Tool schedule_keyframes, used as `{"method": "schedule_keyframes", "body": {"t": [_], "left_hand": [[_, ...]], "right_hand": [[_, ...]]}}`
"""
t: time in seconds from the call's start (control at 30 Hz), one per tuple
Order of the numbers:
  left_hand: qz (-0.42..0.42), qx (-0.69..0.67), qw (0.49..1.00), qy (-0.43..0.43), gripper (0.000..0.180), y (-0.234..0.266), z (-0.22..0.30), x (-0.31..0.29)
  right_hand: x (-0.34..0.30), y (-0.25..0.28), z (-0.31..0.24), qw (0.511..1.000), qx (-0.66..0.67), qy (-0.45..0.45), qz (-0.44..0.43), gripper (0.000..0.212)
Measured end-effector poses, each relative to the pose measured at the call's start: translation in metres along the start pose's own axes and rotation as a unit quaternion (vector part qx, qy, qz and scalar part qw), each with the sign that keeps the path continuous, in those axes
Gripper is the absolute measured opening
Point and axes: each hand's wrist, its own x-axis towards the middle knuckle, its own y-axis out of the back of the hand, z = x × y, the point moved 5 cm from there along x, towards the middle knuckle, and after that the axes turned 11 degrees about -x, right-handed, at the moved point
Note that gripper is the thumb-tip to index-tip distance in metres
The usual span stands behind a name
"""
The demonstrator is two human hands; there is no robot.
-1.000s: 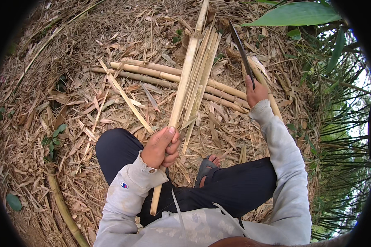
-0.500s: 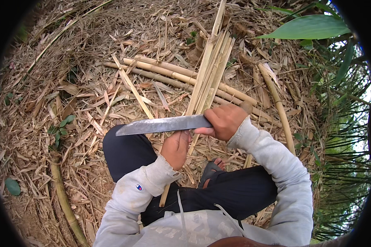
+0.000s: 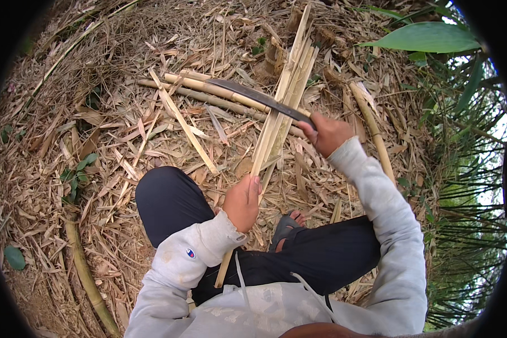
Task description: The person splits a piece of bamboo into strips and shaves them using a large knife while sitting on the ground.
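My left hand [image 3: 242,204] is closed around a pale split bamboo strip [image 3: 223,271]. The strip's lower end rests by my lap, and its upper part runs away from me along a pile of similar strips [image 3: 298,84]. In my right hand [image 3: 329,134] is the handle of a machete [image 3: 248,94], mostly hidden by the fingers. Its long dark blade points left and crosses over the strips, beyond my left hand. Whether the edge touches the held strip I cannot tell.
Several bamboo poles [image 3: 222,103] lie crosswise under the strips. One loose strip [image 3: 186,127] lies left of them, and another pole [image 3: 376,132] at the right. My sandalled foot [image 3: 287,228] is near the strips. Dry leaves cover the ground; a green leaf [image 3: 425,38] hangs at upper right.
My right hand has moved the machete away from me and to the right, from just above my left hand to farther up the strips. My left hand keeps its grip, nearly still.
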Motion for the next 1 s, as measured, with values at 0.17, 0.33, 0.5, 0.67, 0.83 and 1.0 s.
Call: {"method": "schedule_keyframes", "body": {"t": [0.17,0.33,0.5,0.67,0.83,1.0], "left_hand": [[-0.024,-0.053,0.998,-0.025,0.031,0.007,0.001,-0.003],[-0.045,-0.103,0.994,0.011,0.032,-0.005,-0.019,-0.007],[-0.076,-0.151,0.982,0.084,0.034,0.004,-0.009,-0.01],[-0.084,-0.305,0.935,0.162,0.028,-0.007,-0.01,-0.004],[-0.138,-0.346,0.895,0.244,0.028,-0.001,-0.003,-0.014],[-0.14,-0.364,0.893,0.225,0.026,-0.003,-0.005,-0.027]], "right_hand": [[0.001,0.029,-0.024,0.979,-0.02,0.168,0.11,0.046],[-0.003,0.013,0.021,0.997,-0.017,-0.075,0.017,0.043],[0.008,0.02,0.036,0.997,-0.016,-0.002,0.081,0.042],[-0.006,-0.004,-0.009,1.0,-0.024,-0.001,-0.004,0.047],[0.005,-0.015,0.049,0.954,0.249,-0.154,-0.066,0.034],[-0.008,0.008,-0.02,0.989,-0.007,0.144,0.028,0.038]]}}
